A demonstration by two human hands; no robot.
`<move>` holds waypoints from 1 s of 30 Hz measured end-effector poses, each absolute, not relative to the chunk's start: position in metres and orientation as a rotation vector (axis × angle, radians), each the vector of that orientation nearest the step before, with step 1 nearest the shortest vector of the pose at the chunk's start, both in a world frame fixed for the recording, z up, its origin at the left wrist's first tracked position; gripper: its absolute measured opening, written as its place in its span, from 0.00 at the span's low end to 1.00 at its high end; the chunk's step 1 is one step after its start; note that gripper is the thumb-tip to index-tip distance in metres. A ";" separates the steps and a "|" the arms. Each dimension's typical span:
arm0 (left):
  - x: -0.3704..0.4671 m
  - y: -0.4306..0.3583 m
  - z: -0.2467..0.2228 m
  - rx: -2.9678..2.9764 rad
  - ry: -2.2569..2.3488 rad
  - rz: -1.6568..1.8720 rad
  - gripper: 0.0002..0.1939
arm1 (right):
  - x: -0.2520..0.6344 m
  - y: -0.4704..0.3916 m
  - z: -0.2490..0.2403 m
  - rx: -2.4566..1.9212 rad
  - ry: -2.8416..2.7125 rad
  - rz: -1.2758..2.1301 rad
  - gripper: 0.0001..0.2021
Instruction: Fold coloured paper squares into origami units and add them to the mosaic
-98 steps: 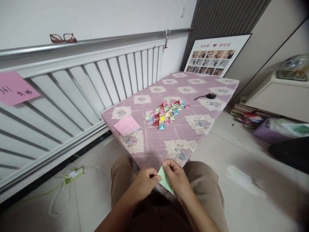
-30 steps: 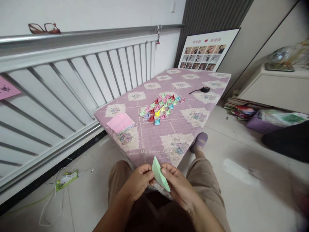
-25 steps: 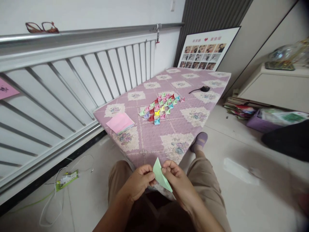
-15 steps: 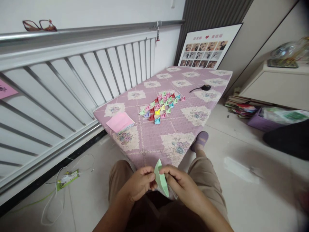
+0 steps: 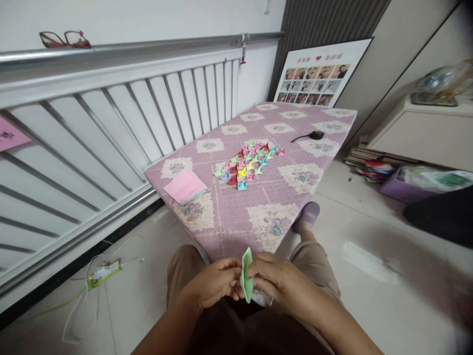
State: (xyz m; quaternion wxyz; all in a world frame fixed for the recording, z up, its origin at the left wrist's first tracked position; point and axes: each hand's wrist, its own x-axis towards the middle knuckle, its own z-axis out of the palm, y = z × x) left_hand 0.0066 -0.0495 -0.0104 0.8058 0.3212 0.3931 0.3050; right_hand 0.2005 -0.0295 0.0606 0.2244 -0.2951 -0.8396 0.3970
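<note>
A light green piece of folded paper (image 5: 246,276) stands on edge between my hands, above my lap at the near corner of the table. My left hand (image 5: 218,282) holds its left side, the thumb and fingers closed at the edge. From the right, my right hand (image 5: 275,276) pinches the paper, with fingertips on its face; part of the grip is hidden behind the hand. Beyond them on the table lie several small folded paper pieces (image 5: 242,172) in rows, in green, pink, red, blue and yellow. A stack of paper sheets (image 5: 185,187), pink on top, rests near the left edge.
The table (image 5: 232,217) has a purple flowered cloth. A black object with a thin tail (image 5: 316,134) lies on its far right. A white radiator (image 5: 121,133) runs along the left, with glasses (image 5: 66,39) above it. A power strip (image 5: 104,274) with cables lies on the floor.
The green paper has turned from a slant to nearly upright and looks narrower. My right hand has shifted slightly, its fingers now lower on the paper. Both hands still hold it.
</note>
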 end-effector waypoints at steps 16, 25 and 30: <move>-0.009 -0.029 0.062 1.721 0.805 0.640 0.07 | 0.210 -0.031 0.062 -0.941 -2.145 1.360 0.08; -0.005 -0.026 0.046 1.188 0.726 0.747 0.10 | 0.205 -0.033 0.044 -0.943 -1.439 1.945 0.17; -0.001 -0.028 0.040 1.050 0.815 0.764 0.10 | 0.196 -0.033 0.042 -0.895 -1.277 2.090 0.19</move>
